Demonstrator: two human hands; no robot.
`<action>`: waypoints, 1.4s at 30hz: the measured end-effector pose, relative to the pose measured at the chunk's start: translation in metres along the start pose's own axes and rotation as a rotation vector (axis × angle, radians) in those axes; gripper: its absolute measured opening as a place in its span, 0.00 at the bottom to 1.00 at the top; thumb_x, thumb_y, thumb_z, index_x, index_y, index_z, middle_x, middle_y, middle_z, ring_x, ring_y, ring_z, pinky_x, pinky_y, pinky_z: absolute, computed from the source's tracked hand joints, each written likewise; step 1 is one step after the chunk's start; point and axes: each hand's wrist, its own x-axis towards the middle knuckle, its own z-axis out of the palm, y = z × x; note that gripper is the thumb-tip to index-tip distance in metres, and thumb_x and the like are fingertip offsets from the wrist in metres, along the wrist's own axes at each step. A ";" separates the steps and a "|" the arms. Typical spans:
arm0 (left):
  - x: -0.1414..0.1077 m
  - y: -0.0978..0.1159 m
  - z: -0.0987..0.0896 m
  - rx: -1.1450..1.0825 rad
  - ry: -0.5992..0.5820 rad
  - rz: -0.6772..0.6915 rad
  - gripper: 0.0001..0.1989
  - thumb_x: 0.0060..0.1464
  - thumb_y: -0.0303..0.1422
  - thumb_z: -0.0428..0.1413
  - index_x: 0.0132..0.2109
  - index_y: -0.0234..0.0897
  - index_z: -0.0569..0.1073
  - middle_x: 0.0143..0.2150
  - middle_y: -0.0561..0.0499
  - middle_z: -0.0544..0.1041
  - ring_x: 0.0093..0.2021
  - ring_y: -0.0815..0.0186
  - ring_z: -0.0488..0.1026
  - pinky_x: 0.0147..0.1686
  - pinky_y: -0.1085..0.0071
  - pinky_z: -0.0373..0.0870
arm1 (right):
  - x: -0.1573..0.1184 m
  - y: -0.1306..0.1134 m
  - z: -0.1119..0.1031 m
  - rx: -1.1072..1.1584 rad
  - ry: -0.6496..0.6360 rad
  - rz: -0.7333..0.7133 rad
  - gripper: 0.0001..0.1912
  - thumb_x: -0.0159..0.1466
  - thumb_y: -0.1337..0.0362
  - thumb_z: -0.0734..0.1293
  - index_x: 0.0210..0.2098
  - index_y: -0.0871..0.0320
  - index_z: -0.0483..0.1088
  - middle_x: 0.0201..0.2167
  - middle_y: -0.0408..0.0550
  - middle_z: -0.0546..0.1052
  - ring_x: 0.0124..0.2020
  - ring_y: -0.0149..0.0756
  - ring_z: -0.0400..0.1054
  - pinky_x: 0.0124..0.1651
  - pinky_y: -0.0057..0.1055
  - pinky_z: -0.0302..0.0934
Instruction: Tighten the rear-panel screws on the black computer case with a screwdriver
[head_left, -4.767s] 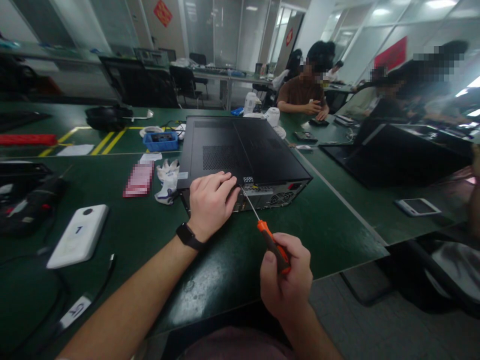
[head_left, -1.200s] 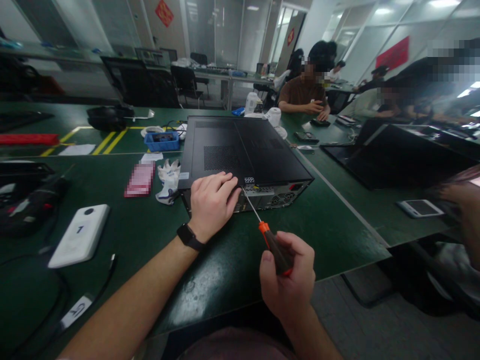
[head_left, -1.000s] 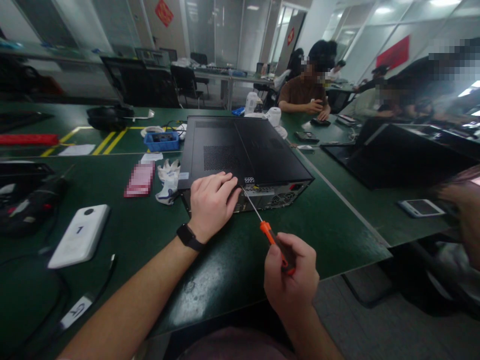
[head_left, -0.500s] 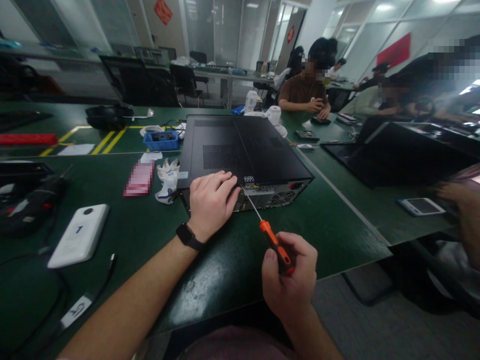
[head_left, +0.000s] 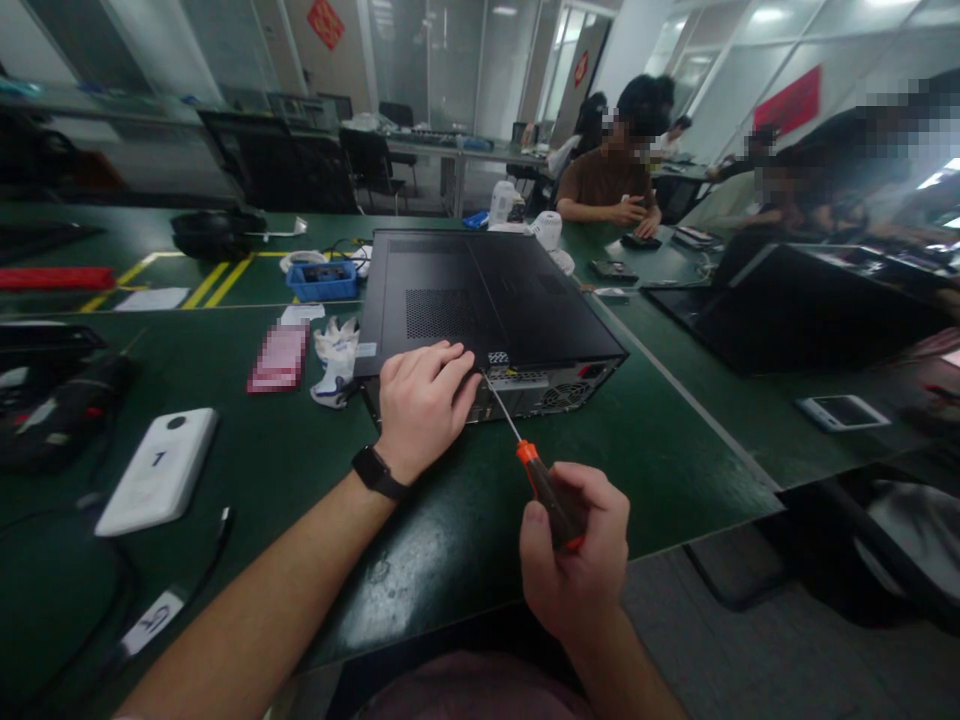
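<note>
The black, flat-lying metal computer case (head_left: 480,280) sits on the dark green worktop (head_left: 645,480), ahead of the person, its rear panel with a round fan grille facing the near side. The left hand (head_left: 426,405), with a black watch (head_left: 379,473) on its wrist, lies over the near top edge of the case, fingers bent and close together; whether they pinch anything small cannot be told. The right hand (head_left: 576,545) is closed around the dark grey and orange handle of a long-shafted screwdriver (head_left: 555,503), whose tip meets the rear edge just beside the left fingers. That hand hides part of the rear panel and edge, and the exact contact at the tip is too small to make out.

Left of the case lie a white knitted glove (head_left: 337,362), close to its corner, and a pink, blurred-out packet (head_left: 279,358). Farther back is a blue plastic bin (head_left: 322,281) with small parts in it. A white power bank (head_left: 158,470) marked "1" and a labelled black cable (head_left: 214,560) lie near the left forearm. White rolls (head_left: 547,230) stand behind the case. To the right are a large black panel-like device (head_left: 802,310) and a pale-framed phone (head_left: 844,412); beyond, a person in a brown shirt (head_left: 606,185) sits at the worktop.
</note>
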 end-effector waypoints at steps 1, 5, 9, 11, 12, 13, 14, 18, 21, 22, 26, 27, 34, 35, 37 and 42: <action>0.000 0.000 0.000 0.002 0.003 0.003 0.09 0.65 0.35 0.59 0.51 0.41 0.77 0.53 0.47 0.83 0.56 0.55 0.78 0.55 0.54 0.66 | 0.000 -0.001 0.000 0.002 0.007 -0.009 0.19 0.64 0.66 0.67 0.55 0.57 0.65 0.40 0.50 0.77 0.36 0.39 0.77 0.34 0.35 0.74; 0.000 0.000 0.000 -0.016 0.000 -0.008 0.09 0.65 0.35 0.59 0.51 0.42 0.78 0.53 0.47 0.83 0.57 0.54 0.78 0.55 0.53 0.66 | -0.002 0.003 0.001 -0.040 0.034 0.009 0.16 0.66 0.66 0.67 0.54 0.56 0.67 0.40 0.50 0.79 0.35 0.38 0.79 0.34 0.34 0.75; 0.000 0.000 0.001 -0.026 -0.009 -0.016 0.10 0.65 0.34 0.59 0.52 0.43 0.78 0.54 0.46 0.83 0.57 0.54 0.77 0.55 0.52 0.66 | -0.006 0.008 0.000 -0.047 0.006 0.082 0.12 0.70 0.65 0.64 0.52 0.56 0.69 0.35 0.47 0.80 0.30 0.36 0.78 0.31 0.31 0.73; 0.000 0.000 0.001 -0.016 -0.005 -0.010 0.10 0.65 0.35 0.59 0.52 0.43 0.77 0.53 0.46 0.83 0.57 0.54 0.78 0.55 0.53 0.66 | -0.006 0.007 -0.001 -0.043 -0.017 0.103 0.12 0.70 0.63 0.63 0.52 0.56 0.69 0.34 0.46 0.79 0.29 0.35 0.78 0.30 0.31 0.73; 0.000 0.000 0.000 -0.013 -0.003 -0.008 0.10 0.65 0.35 0.59 0.52 0.42 0.77 0.53 0.46 0.83 0.56 0.54 0.78 0.55 0.53 0.66 | -0.005 0.006 -0.002 -0.042 -0.025 0.097 0.13 0.70 0.63 0.63 0.53 0.56 0.69 0.34 0.47 0.79 0.30 0.36 0.77 0.31 0.32 0.73; 0.000 0.001 0.000 -0.011 -0.002 -0.006 0.09 0.65 0.35 0.59 0.51 0.42 0.77 0.53 0.46 0.83 0.56 0.54 0.78 0.55 0.53 0.66 | -0.004 0.005 -0.002 -0.041 -0.033 0.080 0.14 0.69 0.63 0.64 0.54 0.56 0.68 0.36 0.48 0.79 0.30 0.36 0.77 0.31 0.32 0.73; 0.000 0.001 0.000 -0.010 0.000 -0.004 0.09 0.65 0.35 0.59 0.51 0.42 0.77 0.53 0.46 0.83 0.56 0.54 0.78 0.55 0.53 0.66 | -0.002 0.003 -0.002 -0.038 -0.035 0.053 0.16 0.68 0.63 0.64 0.54 0.56 0.67 0.37 0.48 0.79 0.31 0.36 0.77 0.31 0.33 0.73; 0.000 0.001 -0.001 -0.010 0.006 0.005 0.09 0.65 0.35 0.59 0.51 0.42 0.77 0.53 0.46 0.83 0.56 0.54 0.78 0.54 0.54 0.66 | 0.002 -0.001 -0.001 -0.046 -0.008 -0.033 0.18 0.64 0.66 0.66 0.54 0.56 0.66 0.40 0.50 0.78 0.34 0.38 0.77 0.33 0.34 0.74; 0.000 0.001 0.000 -0.010 0.006 0.002 0.09 0.66 0.35 0.58 0.51 0.42 0.77 0.53 0.47 0.82 0.56 0.54 0.78 0.55 0.54 0.66 | 0.001 0.001 0.000 -0.081 0.028 -0.005 0.15 0.65 0.66 0.67 0.52 0.55 0.67 0.39 0.49 0.79 0.34 0.37 0.78 0.34 0.33 0.74; 0.000 0.001 0.000 -0.011 0.006 0.000 0.09 0.66 0.35 0.58 0.51 0.42 0.77 0.53 0.47 0.82 0.56 0.54 0.78 0.55 0.54 0.66 | -0.001 0.002 0.000 -0.087 0.039 0.016 0.14 0.66 0.65 0.67 0.51 0.55 0.68 0.38 0.48 0.80 0.33 0.37 0.79 0.33 0.33 0.74; 0.001 0.001 0.000 -0.025 -0.010 -0.015 0.10 0.65 0.35 0.59 0.51 0.42 0.78 0.54 0.47 0.82 0.57 0.54 0.77 0.55 0.54 0.66 | -0.005 0.007 0.000 -0.083 0.045 0.080 0.11 0.69 0.63 0.66 0.50 0.55 0.69 0.34 0.46 0.81 0.31 0.37 0.79 0.31 0.31 0.73; 0.001 0.002 -0.001 -0.028 -0.015 -0.019 0.10 0.65 0.35 0.59 0.51 0.42 0.78 0.54 0.46 0.82 0.57 0.54 0.77 0.55 0.53 0.66 | -0.005 0.008 0.000 -0.082 0.041 0.082 0.11 0.69 0.63 0.66 0.50 0.55 0.69 0.34 0.46 0.81 0.30 0.37 0.79 0.31 0.31 0.73; 0.001 0.001 0.000 -0.025 -0.016 -0.022 0.10 0.65 0.35 0.59 0.51 0.43 0.78 0.54 0.46 0.83 0.57 0.53 0.78 0.55 0.53 0.66 | 0.007 -0.003 -0.003 -0.048 -0.007 -0.018 0.14 0.65 0.65 0.66 0.51 0.56 0.67 0.38 0.48 0.78 0.32 0.37 0.77 0.34 0.34 0.74; 0.000 0.001 0.000 -0.024 -0.012 -0.019 0.10 0.65 0.35 0.59 0.52 0.43 0.78 0.54 0.46 0.83 0.57 0.54 0.78 0.55 0.52 0.66 | 0.008 -0.004 -0.002 -0.039 -0.007 -0.034 0.15 0.65 0.66 0.66 0.51 0.56 0.66 0.37 0.48 0.77 0.33 0.37 0.77 0.35 0.34 0.74; 0.001 0.001 0.000 -0.015 -0.004 -0.007 0.10 0.65 0.35 0.59 0.52 0.42 0.78 0.53 0.47 0.83 0.56 0.54 0.78 0.55 0.53 0.66 | 0.010 -0.005 -0.002 -0.026 -0.004 -0.065 0.15 0.64 0.67 0.65 0.50 0.56 0.66 0.38 0.48 0.76 0.35 0.37 0.76 0.36 0.35 0.74; 0.001 0.001 -0.001 -0.007 -0.005 -0.006 0.09 0.65 0.35 0.59 0.51 0.42 0.78 0.53 0.47 0.83 0.56 0.54 0.78 0.54 0.54 0.66 | 0.001 0.003 0.000 -0.056 0.032 -0.038 0.13 0.66 0.67 0.66 0.51 0.55 0.68 0.38 0.47 0.79 0.32 0.36 0.78 0.33 0.32 0.73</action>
